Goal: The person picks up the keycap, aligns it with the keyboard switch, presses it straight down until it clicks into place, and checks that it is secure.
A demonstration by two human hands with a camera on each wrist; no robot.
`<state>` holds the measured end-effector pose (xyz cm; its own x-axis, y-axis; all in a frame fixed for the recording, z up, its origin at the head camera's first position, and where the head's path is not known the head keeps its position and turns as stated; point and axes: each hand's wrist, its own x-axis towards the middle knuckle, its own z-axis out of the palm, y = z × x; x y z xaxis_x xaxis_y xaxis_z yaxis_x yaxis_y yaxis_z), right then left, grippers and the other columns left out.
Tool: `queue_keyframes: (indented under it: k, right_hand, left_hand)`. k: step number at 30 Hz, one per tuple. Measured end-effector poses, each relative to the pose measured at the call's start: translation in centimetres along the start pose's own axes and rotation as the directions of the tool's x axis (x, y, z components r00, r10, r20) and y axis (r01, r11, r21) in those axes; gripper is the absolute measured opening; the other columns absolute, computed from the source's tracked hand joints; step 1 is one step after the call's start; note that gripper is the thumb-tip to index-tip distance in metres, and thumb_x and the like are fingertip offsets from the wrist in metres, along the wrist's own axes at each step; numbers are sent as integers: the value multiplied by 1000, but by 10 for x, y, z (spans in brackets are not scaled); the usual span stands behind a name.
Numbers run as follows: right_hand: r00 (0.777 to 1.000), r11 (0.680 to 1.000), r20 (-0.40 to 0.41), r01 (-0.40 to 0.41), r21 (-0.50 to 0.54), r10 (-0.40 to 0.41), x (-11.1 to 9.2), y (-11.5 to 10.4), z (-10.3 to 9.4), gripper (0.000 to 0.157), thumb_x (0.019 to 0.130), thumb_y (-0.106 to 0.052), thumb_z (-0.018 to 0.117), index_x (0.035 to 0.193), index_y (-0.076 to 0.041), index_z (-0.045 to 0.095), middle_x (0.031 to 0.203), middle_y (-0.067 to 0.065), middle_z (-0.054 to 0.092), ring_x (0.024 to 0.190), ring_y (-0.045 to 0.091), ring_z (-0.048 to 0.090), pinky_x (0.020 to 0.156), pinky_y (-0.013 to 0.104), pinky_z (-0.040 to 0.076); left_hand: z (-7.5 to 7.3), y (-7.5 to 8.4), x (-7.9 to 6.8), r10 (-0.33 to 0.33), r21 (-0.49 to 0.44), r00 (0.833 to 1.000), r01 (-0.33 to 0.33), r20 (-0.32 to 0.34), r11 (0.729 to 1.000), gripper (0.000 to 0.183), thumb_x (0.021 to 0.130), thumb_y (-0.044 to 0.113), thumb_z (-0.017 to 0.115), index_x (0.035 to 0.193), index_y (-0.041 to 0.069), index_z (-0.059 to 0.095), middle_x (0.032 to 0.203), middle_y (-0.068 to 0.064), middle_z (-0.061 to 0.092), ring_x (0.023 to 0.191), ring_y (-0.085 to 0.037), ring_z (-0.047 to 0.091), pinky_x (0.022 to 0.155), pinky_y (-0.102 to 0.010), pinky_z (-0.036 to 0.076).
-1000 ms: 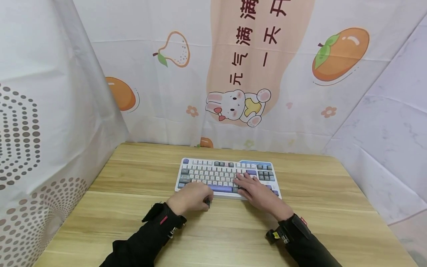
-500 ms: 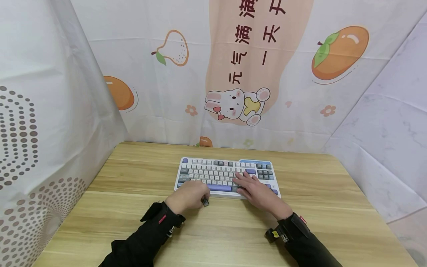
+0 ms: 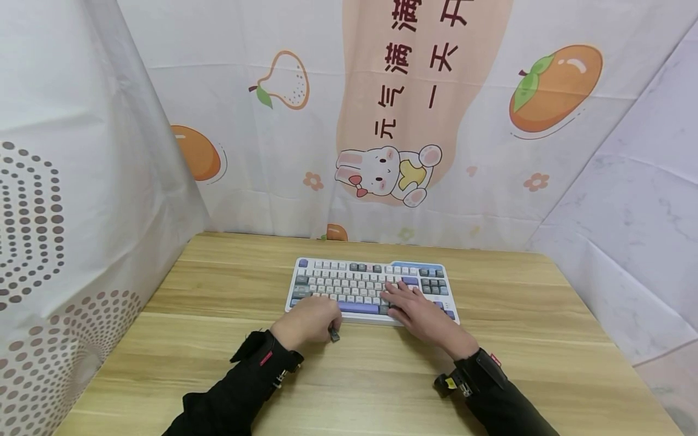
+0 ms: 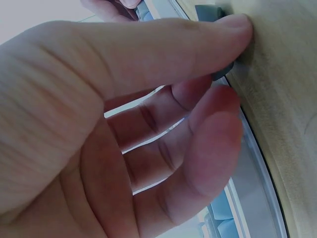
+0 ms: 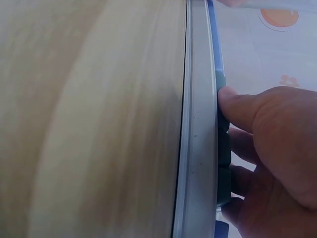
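My left hand (image 3: 312, 320) pinches a small dark grey block-like piece (image 3: 334, 333) at the keyboard's front edge. In the left wrist view the thumb crosses the piece (image 4: 209, 13), hiding its middle, and the other fingers curl in behind. Its exact kind I cannot tell. A white keyboard (image 3: 354, 281) with white, grey and purple keys lies on the table. My right hand (image 3: 420, 312) rests on the keyboard's right part, fingers extended over the keys. In the right wrist view the thumb (image 5: 237, 106) touches a dark key at the front row.
The wooden table (image 3: 382, 375) extends around the keyboard on all sides. Behind it hangs a white printed curtain (image 3: 283, 151) with fruit and a rabbit. More sheets close off the left and right sides. Black straps and dark sleeves (image 3: 229, 387) cover both wrists.
My left hand has shifted slightly left and the dark piece in its fingers has turned, showing more below the fingertips. The right hand and the keyboard have stayed put.
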<state>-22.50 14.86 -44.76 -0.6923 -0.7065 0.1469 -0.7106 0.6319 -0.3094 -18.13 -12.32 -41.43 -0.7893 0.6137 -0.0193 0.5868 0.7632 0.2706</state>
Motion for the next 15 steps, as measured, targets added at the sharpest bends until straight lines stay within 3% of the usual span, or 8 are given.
queue_keyframes:
  k: [8,15]
  right_hand:
    - [1000,1000,7,-7,12,7,0,-1,-1,41,99,-21,49,138,-8,49,147,17,37,134,41,29,105,59,22]
    - [1000,1000,5,-5,7,5,0,1,0,41,100,-22,48,139,-8,49,147,17,37,134,40,28,105,58,21]
  left_hand:
    - [-3,2,-3,-22,-25,999,22,32,999,17,69,7,76,61,18,66,58,11,48,55,-8,36,50,-24,30]
    - [-3,-1,-3,-17,-28,999,18,33,999,17,71,11,77,61,19,66,58,12,48,55,-7,36,51,-24,31]
